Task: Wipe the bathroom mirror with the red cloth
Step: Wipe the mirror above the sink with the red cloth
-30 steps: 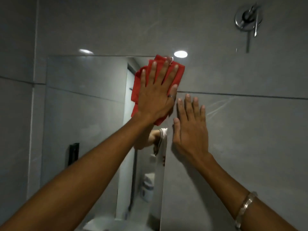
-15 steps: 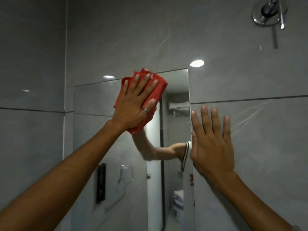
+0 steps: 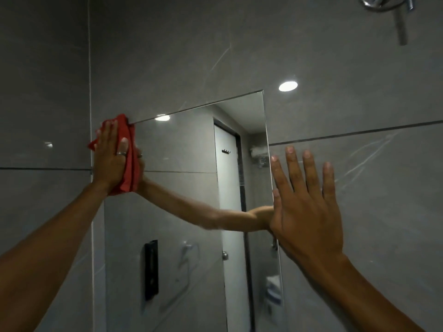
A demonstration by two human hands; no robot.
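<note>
The frameless mirror hangs on the grey tiled wall. My left hand presses the crumpled red cloth flat against the mirror's top left corner, fingers pointing up, a ring on one finger. My right hand rests flat with spread fingers on the wall tile, its thumb at the mirror's right edge. The mirror reflects my arm, a white door and a ceiling light.
A chrome wall fitting sticks out at the top right above my right hand. Grey tiles with dark grout lines surround the mirror. A bright light glare shows on the tile above the mirror's right corner.
My left hand has slid the red cloth leftward along the mirror's top, from near the right side to the top left corner. My right hand has stayed flat at the mirror's right edge.
</note>
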